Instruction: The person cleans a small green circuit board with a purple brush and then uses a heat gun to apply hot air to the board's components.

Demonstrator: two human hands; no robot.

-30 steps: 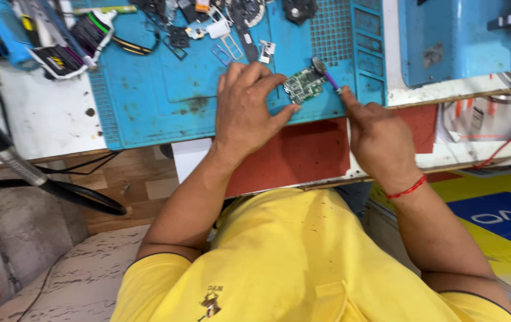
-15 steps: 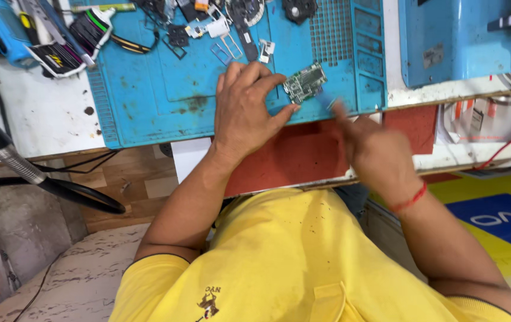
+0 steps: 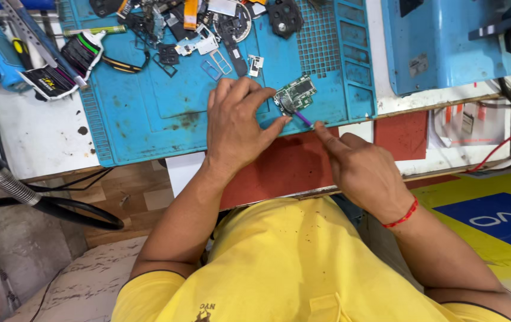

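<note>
A small green circuit board [image 3: 295,95] lies on the blue work mat [image 3: 148,113] near its front right corner. My left hand [image 3: 238,127] rests flat on the mat, its fingertips pinning the board's left edge. My right hand [image 3: 359,169], with a red thread at the wrist, grips a thin purple-handled tool [image 3: 300,117] whose tip touches the board. The tool's handle is mostly hidden inside the fingers.
Loose phone parts, flex strips and small frames [image 3: 207,36] litter the mat's far side. A blue machine housing [image 3: 446,42] stands at the right. A red pad [image 3: 279,167] lies at the bench's front edge. A black flexible hose [image 3: 41,200] runs at the left.
My right hand pulled back from the board toward me, then came forward again with the purple tool's tip on the board. My left hand stayed pressing the board.
</note>
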